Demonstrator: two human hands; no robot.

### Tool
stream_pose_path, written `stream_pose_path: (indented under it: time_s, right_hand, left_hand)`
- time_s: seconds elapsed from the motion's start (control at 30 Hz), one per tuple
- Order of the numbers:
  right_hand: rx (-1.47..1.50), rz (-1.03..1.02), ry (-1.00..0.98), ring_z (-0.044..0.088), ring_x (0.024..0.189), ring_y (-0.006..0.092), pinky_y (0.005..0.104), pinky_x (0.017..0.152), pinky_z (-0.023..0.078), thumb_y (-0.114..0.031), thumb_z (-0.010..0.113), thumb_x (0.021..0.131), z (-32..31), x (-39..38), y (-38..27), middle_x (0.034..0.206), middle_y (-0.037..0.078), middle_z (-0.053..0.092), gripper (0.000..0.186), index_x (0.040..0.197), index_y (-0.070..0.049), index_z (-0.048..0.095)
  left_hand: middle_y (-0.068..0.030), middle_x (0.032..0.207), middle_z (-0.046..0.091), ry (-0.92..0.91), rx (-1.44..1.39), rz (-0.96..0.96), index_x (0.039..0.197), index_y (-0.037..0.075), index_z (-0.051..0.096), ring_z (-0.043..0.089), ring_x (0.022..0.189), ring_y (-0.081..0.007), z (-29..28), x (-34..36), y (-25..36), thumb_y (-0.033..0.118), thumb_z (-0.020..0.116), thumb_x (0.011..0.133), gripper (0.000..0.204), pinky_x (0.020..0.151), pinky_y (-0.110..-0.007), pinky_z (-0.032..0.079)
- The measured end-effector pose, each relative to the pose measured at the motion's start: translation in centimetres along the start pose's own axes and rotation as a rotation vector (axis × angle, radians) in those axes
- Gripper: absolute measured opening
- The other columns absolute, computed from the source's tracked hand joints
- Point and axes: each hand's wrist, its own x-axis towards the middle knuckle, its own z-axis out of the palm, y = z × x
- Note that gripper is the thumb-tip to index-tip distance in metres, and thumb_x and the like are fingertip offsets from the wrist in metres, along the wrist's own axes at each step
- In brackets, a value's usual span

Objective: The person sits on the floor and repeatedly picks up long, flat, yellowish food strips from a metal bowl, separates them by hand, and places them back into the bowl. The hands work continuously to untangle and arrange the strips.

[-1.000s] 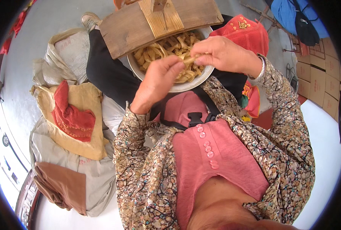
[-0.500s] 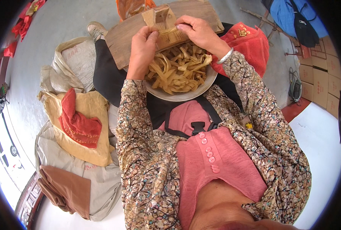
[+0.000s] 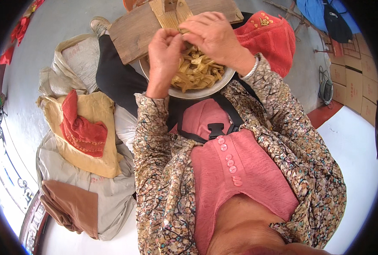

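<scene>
A wooden board (image 3: 131, 36) lies across my lap over the far part of a metal bowl (image 3: 193, 95). Limp, flat yellow-brown plant strips (image 3: 199, 74) fill the bowl. On the board, a few wider strips (image 3: 167, 18) lie side by side, pointing away from me. My left hand (image 3: 163, 61) pinches the near end of these strips between thumb and fingers. My right hand (image 3: 216, 40) meets it there, its fingers bent over the same end and hiding most of it.
A red towel (image 3: 270, 46) with small yellow bits on it lies at the right. To the left are stuffed sacks (image 3: 82, 148) with a red cloth (image 3: 85, 131) on top. Cardboard boxes (image 3: 355, 85) stand at far right; an orange container (image 3: 131, 4) sits beyond the board.
My hands have come closer together at the strips' near end, and my right hand now covers it. The strip lying crosswise between my hands no longer shows. The whole view has shifted slightly.
</scene>
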Motion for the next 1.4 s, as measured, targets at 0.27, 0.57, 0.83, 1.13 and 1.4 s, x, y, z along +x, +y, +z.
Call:
stream_pose_path:
  time_s: [0.27,0.57,0.83,1.13,1.4]
  right_hand:
    - [0.244,0.273,-0.285,0.057,0.055,0.0186,0.0321,0.052,0.044,-0.024,0.062,0.090,-2.5,1.3,1.2,0.064,0.010,0.060,0.022,0.082,-0.003,0.065]
    - [1.568,0.701,-0.285,0.051,0.064,0.0018,0.0171,0.055,0.039,-0.011,0.055,0.096,-6.7,-0.3,-7.7,0.073,-0.003,0.060,0.021,0.108,0.001,0.067]
    - [0.365,0.436,-0.094,0.065,0.070,0.0149,0.0256,0.062,0.051,-0.017,0.058,0.093,-0.5,-2.8,-3.6,0.082,0.005,0.069,0.024,0.115,-0.011,0.066]
    - [0.657,0.631,-0.296,0.059,0.062,0.0274,0.0352,0.057,0.045,-0.030,0.059,0.091,0.3,-7.6,-4.2,0.070,0.010,0.061,0.023,0.086,-0.008,0.064]
    - [1.294,1.030,-0.471,0.057,0.080,0.0064,0.0233,0.074,0.047,-0.023,0.055,0.097,1.3,-10.2,-4.0,0.085,-0.001,0.065,0.024,0.095,-0.003,0.067]
  left_hand:
    - [-0.0032,0.074,0.061,-0.216,0.123,-0.156,0.106,-0.004,0.060,0.052,0.062,-0.0078,-1.1,-4.5,3.0,0.020,0.054,0.097,0.026,0.054,-0.023,0.043]
    - [0.0056,0.063,0.047,-0.149,-0.121,0.062,0.091,0.000,0.065,0.040,0.057,-0.0030,0.0,-5.0,4.5,0.026,0.051,0.100,0.031,0.050,-0.019,0.030]
    - [0.0058,0.072,0.051,-0.161,-0.359,-0.167,0.106,0.000,0.058,0.044,0.063,-0.0021,1.7,-5.3,1.1,0.010,0.058,0.093,0.016,0.054,-0.018,0.036]
    - [-0.0110,0.077,0.060,-0.028,1.070,0.573,0.105,0.003,0.059,0.058,0.063,-0.0284,0.1,-8.4,-1.1,0.004,0.060,0.078,0.027,0.055,-0.036,0.047]
    - [-0.0113,0.097,0.065,0.072,1.042,0.775,0.108,0.000,0.059,0.061,0.080,-0.0269,0.8,-9.1,-2.4,0.004,0.063,0.075,0.034,0.069,-0.037,0.048]
